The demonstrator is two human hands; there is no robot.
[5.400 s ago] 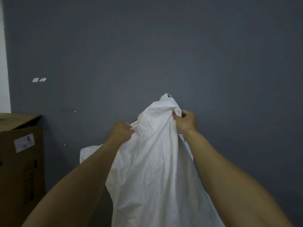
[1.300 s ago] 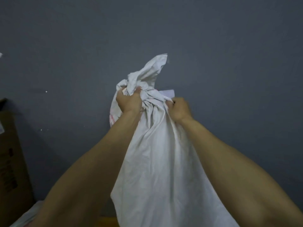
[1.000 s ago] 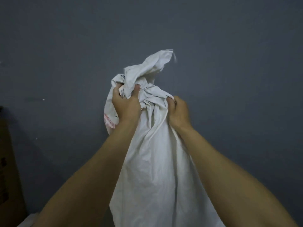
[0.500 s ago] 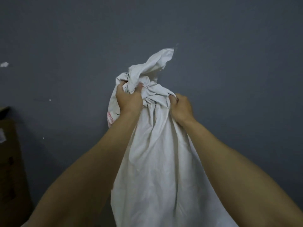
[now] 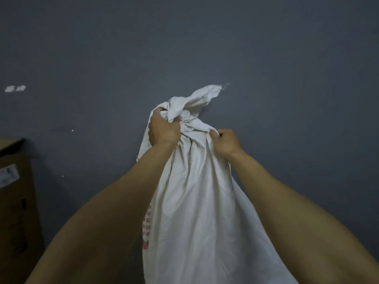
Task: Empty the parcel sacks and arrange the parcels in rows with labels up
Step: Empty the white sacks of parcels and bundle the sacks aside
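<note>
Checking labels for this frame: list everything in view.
sack: 1, white with red print down its left edge, held up at centre in front of the wall
box: 1, brown cardboard with a white label, left edge
wall: 1, dark grey, whole background, small white marks at left
left grip: 1, bare hand, grips the sack's bunched top
right grip: 1, bare hand, grips the cloth just right of the bunch
forearms: 2, bare, rising from the bottom corners
</note>
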